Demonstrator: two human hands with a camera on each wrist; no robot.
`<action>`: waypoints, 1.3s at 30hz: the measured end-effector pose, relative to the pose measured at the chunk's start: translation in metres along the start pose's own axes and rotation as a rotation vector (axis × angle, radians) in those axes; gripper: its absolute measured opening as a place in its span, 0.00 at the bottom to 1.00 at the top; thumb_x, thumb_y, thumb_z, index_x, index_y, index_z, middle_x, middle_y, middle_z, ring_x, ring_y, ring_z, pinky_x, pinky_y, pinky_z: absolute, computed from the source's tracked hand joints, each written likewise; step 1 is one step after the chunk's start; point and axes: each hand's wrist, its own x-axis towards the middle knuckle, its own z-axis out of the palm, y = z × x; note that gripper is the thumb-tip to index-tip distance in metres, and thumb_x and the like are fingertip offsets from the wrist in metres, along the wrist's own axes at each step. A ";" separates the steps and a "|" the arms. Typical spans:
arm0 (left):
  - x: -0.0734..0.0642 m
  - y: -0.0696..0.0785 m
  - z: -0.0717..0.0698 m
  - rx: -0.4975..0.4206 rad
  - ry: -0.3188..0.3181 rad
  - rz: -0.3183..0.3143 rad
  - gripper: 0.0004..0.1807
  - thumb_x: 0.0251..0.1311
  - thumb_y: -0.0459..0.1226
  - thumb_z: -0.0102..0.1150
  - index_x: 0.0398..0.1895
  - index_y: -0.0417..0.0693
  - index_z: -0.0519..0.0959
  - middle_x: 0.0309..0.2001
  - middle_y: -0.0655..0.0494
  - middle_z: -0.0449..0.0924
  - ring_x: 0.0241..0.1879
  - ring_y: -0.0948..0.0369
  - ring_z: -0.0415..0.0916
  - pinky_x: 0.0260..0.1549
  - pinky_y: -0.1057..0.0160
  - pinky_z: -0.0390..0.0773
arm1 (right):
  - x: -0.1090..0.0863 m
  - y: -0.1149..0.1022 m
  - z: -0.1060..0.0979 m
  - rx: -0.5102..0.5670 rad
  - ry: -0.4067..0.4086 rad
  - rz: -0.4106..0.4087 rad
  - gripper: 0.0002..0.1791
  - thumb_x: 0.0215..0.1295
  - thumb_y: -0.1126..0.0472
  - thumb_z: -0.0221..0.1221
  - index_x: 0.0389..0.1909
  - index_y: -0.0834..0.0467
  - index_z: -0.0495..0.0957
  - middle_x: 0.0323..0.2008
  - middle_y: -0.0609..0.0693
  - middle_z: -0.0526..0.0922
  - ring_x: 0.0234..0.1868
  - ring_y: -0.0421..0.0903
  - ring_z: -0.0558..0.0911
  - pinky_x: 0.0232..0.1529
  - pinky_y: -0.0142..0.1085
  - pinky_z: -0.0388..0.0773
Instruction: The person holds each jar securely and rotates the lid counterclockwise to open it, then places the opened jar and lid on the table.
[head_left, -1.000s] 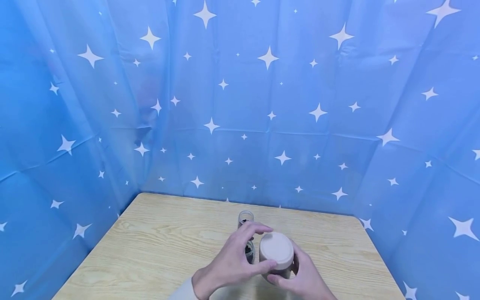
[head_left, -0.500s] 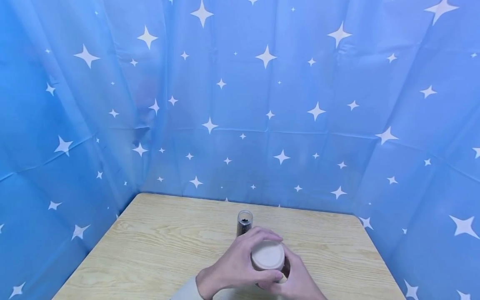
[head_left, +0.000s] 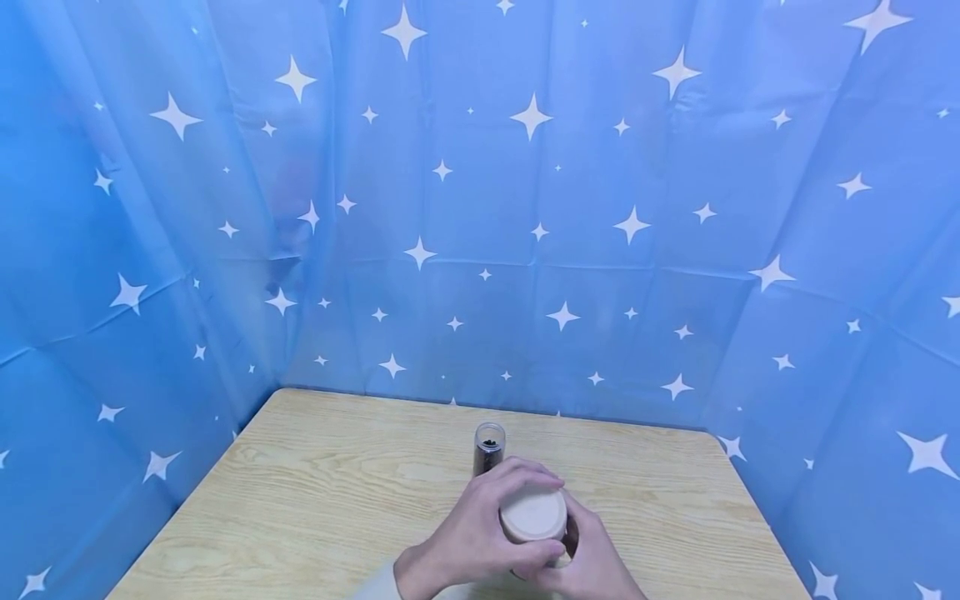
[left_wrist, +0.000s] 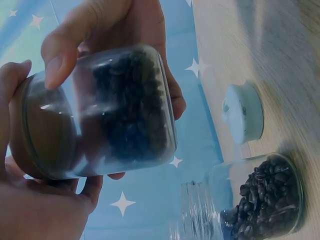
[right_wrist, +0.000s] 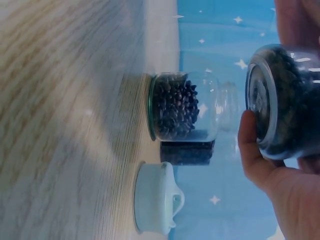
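Note:
Both hands hold a glass jar (left_wrist: 120, 110), partly filled with what look like dark coffee beans, above the table. In the left wrist view it lies sideways across the picture; its beans sit at the base end. My left hand (head_left: 476, 521) grips its pale round lid (head_left: 534, 512), fingers along the far edge and thumb on the near edge. My right hand (head_left: 596, 558) is curled round the glass body below the lid. Its base (right_wrist: 260, 97) shows in the right wrist view, with right-hand fingers against it.
An unlidded glass jar of beans (right_wrist: 175, 107) stands on the wood-grain table (head_left: 315, 483). Beside it rests a pale blue lid with a loop handle (right_wrist: 155, 197). Another dark-filled jar (head_left: 489, 454) stands beyond my hands. A blue star-patterned curtain (head_left: 480, 208) surrounds the table.
Over the last second, both hands have carried the jar left and slightly toward me, hiding the nearer standing jar in the head view. Little has moved in the last half second.

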 end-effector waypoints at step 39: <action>-0.003 0.008 0.022 -0.064 0.242 -0.180 0.35 0.56 0.42 0.92 0.69 0.63 0.91 0.67 0.63 0.91 0.66 0.61 0.89 0.64 0.61 0.88 | 0.000 -0.009 0.024 -0.261 0.323 0.025 0.51 0.38 0.66 0.90 0.72 0.57 0.85 0.55 0.48 0.97 0.53 0.35 0.91 0.54 0.36 0.92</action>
